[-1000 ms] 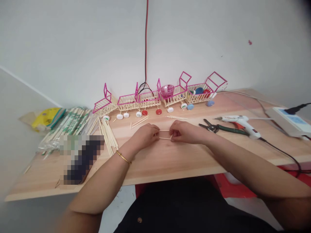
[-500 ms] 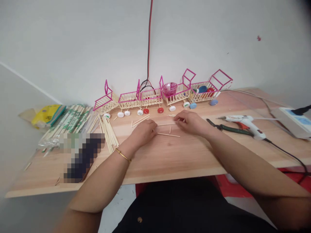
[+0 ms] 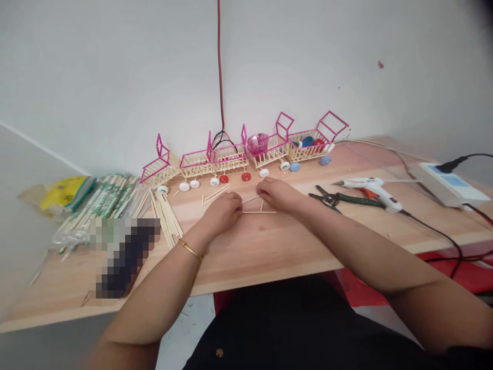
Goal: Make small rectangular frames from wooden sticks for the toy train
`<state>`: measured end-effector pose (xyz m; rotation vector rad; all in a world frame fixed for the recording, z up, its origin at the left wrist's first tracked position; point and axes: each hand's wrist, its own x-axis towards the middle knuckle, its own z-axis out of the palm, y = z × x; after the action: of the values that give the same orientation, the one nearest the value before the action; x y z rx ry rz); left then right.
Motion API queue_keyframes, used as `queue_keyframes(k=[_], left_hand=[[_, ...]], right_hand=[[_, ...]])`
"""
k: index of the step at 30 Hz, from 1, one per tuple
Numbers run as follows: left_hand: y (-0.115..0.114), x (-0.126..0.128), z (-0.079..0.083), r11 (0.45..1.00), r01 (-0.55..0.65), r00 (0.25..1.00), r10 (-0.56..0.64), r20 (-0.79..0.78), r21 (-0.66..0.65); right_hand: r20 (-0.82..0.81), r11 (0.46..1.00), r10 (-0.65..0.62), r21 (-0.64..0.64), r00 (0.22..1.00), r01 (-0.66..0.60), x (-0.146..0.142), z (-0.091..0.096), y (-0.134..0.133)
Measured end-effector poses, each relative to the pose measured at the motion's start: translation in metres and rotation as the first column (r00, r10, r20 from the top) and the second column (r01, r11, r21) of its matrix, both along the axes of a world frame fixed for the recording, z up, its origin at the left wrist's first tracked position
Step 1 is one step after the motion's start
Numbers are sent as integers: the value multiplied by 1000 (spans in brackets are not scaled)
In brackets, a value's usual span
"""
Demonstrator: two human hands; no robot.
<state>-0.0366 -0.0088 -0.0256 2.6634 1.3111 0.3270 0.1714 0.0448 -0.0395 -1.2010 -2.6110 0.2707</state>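
Observation:
Thin wooden sticks [image 3: 265,212] lie on the table between my two hands. At their left ends, my left hand [image 3: 225,210] has its fingers pinched together on the sticks. My right hand [image 3: 276,194] bends over the right end of the upper stick [image 3: 251,199], fingers closed on it. A short stick [image 3: 262,206] stands crosswise between the upper and lower ones. The fingertips partly hide where the sticks meet. Behind my left hand, a few loose sticks [image 3: 216,192] rest at an angle.
Small stick-built carts [image 3: 231,160] with magenta rims and bottle-cap wheels line the wall. Bundled sticks [image 3: 102,203], loose sticks [image 3: 168,216] and a pixelated dark object [image 3: 129,262] are left. Pliers [image 3: 358,199], a glue gun [image 3: 365,186] and a white power box [image 3: 449,182] are right.
The view has swung slightly right. My right hand has come a little closer to my left, and the upper stick slants more. The lower stick lies more level in view.

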Motion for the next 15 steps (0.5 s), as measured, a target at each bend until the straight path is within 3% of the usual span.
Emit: queue_keyframes(k=[8, 15], left_hand=[[0, -2, 4, 987, -156, 988, 156, -3, -29], [2, -6, 3, 979, -205, 978, 205, 48, -1]], right_hand=[[46, 984, -175, -5, 983, 176, 6, -9, -5], [-79, 972, -234, -5, 969, 234, 17, 3, -5]])
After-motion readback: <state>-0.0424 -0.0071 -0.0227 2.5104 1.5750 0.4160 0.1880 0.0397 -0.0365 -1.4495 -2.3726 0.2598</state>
